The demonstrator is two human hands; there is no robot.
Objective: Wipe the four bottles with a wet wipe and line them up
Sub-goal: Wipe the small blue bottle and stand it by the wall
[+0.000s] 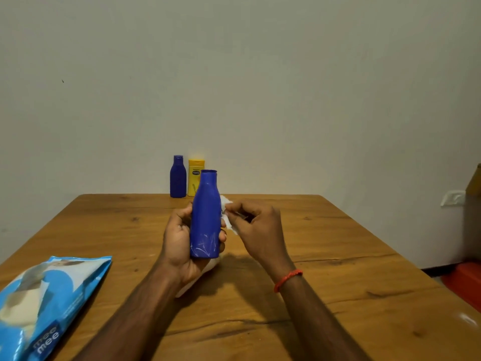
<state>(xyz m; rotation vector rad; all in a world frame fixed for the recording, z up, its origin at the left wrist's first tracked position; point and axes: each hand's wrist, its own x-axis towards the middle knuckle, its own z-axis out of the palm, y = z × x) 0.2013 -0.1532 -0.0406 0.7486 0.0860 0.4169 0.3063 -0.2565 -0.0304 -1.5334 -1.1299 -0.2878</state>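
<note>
Held blue btl point(205, 217) overlaps yellow btl point(193, 184); wipes pack point(52, 303) left.

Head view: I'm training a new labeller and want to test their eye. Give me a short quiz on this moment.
1. True or false: the left hand grips the near blue bottle.
2. The right hand pinches: A a cap, B the white wipe, C a pack.
3. How many bottles stand at the far edge of the table?
Key: 1 true. 2 B. 3 two, the far blue bottle and the yellow bottle.
</note>
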